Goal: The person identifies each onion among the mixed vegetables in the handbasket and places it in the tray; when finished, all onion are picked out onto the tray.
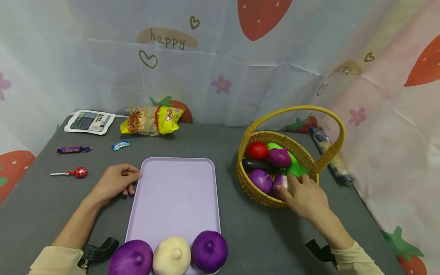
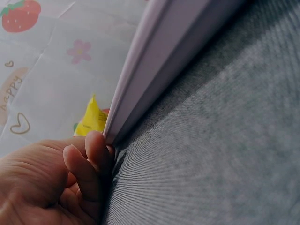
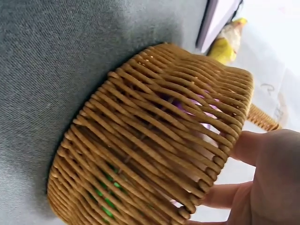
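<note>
In the head view my left hand (image 1: pixel 118 181) holds the left rim of a pale lilac tray (image 1: pixel 175 198), fingers curled at its edge. The left wrist view shows the fingertips against the tray's rim (image 2: pixel 136 79). My right hand (image 1: pixel 306 196) reaches over the near rim of a yellow wicker basket (image 1: pixel 256 193), gripping a purple-and-white toy vegetable (image 1: pixel 278 186) inside. Around it lie a purple onion (image 1: pixel 260 180), a dark eggplant (image 1: pixel 258 165), a tomato (image 1: pixel 258 151), another purple onion (image 1: pixel 279 157) and a green pepper (image 1: pixel 296 169). Basket weave hides the fingertips in the right wrist view.
Two purple onions (image 1: pixel 132 259) and a white onion (image 1: pixel 172 256) sit at the tray's near end. Left lie a lollipop (image 1: pixel 80 172), wrapped candies (image 1: pixel 73 150) and a white pouch (image 1: pixel 90 122). A yellow snack bag (image 1: pixel 151 121) stands behind; a long packet (image 1: pixel 330 154) lies right.
</note>
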A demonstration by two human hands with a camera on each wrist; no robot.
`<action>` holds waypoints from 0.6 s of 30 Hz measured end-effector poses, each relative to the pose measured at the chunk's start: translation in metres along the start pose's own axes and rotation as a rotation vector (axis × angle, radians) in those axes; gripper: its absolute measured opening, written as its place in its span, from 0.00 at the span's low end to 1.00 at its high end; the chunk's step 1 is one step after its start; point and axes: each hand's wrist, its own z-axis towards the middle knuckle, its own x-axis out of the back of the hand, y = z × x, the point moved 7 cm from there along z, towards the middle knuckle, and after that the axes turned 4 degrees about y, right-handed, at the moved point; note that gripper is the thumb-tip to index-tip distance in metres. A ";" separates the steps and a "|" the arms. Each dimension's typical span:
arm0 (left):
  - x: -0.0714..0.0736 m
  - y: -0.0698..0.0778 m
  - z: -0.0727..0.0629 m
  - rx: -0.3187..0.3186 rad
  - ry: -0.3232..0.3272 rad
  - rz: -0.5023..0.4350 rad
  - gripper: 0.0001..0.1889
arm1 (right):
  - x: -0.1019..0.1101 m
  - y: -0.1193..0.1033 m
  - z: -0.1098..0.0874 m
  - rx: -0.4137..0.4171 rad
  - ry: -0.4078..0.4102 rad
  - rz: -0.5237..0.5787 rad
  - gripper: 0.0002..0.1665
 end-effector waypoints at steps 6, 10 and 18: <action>0.000 -0.002 0.001 -0.002 0.000 -0.002 0.20 | -0.007 0.001 0.000 -0.013 -0.067 0.049 0.38; 0.000 -0.003 0.000 0.004 0.003 -0.002 0.20 | -0.009 0.001 0.000 -0.026 -0.083 0.076 0.38; 0.001 -0.001 0.000 0.005 0.004 -0.009 0.20 | 0.011 -0.004 -0.001 -0.017 0.036 0.085 0.36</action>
